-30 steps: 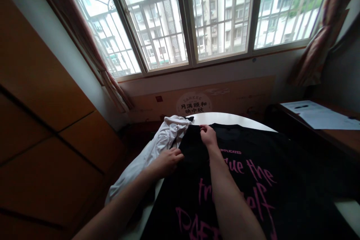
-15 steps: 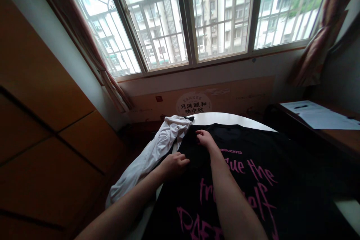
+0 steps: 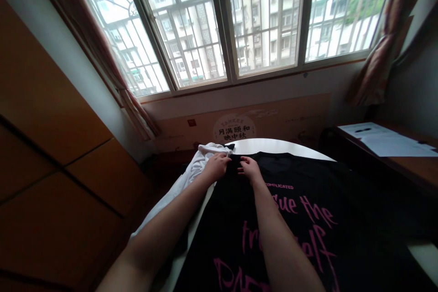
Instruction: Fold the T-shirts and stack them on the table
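A black shirt (image 3: pixel 226 228) with pink lettering lies spread over a white round table (image 3: pixel 273 145). My left hand (image 3: pixel 218 165) is at the shirt's far left corner, its fingers closed on the black cloth there. Just to its right, my right hand (image 3: pixel 249 169) rests at the shirt's upper edge, fingers bent and somewhat apart, touching the fabric. Beside the shirt on the left, a crumpled white garment (image 3: pixel 178 185) hangs over the table's edge, partly covered by my left forearm.
Papers (image 3: pixel 383 139) lie on a brown desk (image 3: pixel 417 164) at the right. An orange-brown cabinet (image 3: pixel 68 191) stands at the left. Beyond the table are a printed cardboard panel (image 3: pixel 290 121) and a barred window (image 3: pixel 263 23) with curtains (image 3: pixel 374 73).
My left hand has moved forward from the shirt's left side to its far left corner, close to my right hand. My right hand has stayed almost in place.
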{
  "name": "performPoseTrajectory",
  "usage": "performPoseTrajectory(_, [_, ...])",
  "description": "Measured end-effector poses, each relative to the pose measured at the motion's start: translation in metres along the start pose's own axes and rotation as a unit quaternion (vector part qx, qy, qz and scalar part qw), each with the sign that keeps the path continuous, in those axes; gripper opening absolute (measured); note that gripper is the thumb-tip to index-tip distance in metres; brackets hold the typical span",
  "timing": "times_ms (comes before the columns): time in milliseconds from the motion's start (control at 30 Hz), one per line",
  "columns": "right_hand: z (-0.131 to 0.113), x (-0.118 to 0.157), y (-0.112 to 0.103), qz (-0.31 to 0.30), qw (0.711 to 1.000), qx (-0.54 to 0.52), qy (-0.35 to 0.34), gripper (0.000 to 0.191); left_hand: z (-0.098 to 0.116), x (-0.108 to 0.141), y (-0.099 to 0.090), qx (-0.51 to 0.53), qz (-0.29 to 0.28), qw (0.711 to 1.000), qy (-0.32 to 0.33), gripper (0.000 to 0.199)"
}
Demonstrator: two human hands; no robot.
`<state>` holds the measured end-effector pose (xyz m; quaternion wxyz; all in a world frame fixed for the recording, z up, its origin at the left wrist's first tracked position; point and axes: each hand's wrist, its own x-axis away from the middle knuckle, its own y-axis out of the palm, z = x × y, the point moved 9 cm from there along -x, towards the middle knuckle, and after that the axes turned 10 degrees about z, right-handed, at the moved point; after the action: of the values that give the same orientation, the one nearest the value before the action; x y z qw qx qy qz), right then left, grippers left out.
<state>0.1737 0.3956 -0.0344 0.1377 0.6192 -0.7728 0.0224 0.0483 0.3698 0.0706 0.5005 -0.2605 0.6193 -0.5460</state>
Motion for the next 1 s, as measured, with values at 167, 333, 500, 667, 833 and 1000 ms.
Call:
performPoseTrajectory(167, [0.002, 0.002, 0.001, 0.000, 1.000, -0.020, 0.023, 0.044, -0.027, -0.037, 0.020, 0.030, -0.002, 0.996, -0.088, 0.038])
performPoseTrajectory(333, [0.007, 0.002, 0.008, -0.011, 0.999, -0.023, 0.041, 0.050, -0.049, -0.045, 0.030, 0.028, 0.006, 0.988, -0.150, 0.044])
performPoseTrajectory(500, [0.010, -0.001, 0.009, -0.003, 0.998, -0.035, 0.047, 0.049, -0.062, -0.051, 0.032, -0.007, 0.019, 0.981, -0.191, 0.038])
performPoseTrajectory(667, [0.009, -0.002, 0.001, 0.033, 0.995, -0.088, 0.035, 0.046, -0.048, -0.043, 0.029, -0.057, 0.056, 0.981, -0.176, 0.039])
performPoseTrajectory(833, [-0.007, -0.006, -0.034, 0.136, 0.970, -0.201, -0.008, 0.042, -0.004, -0.019, 0.034, -0.075, 0.077, 0.991, -0.076, 0.036])
performPoseTrajectory(1000, [-0.013, -0.003, -0.071, 0.246, 0.925, -0.287, -0.026, 0.035, 0.008, 0.002, 0.071, -0.077, -0.005, 0.996, -0.040, 0.056])
